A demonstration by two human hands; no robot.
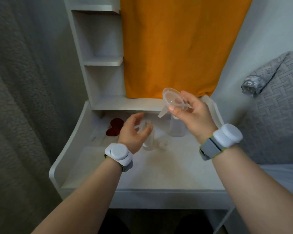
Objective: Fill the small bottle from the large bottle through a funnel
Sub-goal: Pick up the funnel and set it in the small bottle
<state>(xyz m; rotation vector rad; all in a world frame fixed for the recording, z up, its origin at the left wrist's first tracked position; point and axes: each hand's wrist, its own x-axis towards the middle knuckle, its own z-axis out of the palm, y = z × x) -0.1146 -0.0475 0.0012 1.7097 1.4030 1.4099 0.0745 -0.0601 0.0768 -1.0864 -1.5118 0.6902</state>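
My right hand (pixel 193 114) holds a clear plastic funnel (pixel 172 100) in the air, its wide mouth facing me and its spout pointing down-left. Below it, partly hidden by that hand, stands the large clear bottle (pixel 176 129). The small clear bottle (pixel 149 137) stands uncapped on the white desk (pixel 159 173), left of the large one. My left hand (pixel 134 130) is beside the small bottle with fingers spread and curved around its neck; whether it touches the glass is unclear. A small clear cap (pixel 163 144) lies just right of the small bottle.
A red heart-shaped object (pixel 114 126) lies at the desk's back left. White shelves (pixel 101 59) rise behind it, next to an orange cloth (pixel 172 48). A grey bed cover (pixel 276 112) is on the right and a grey curtain (pixel 27 98) on the left.
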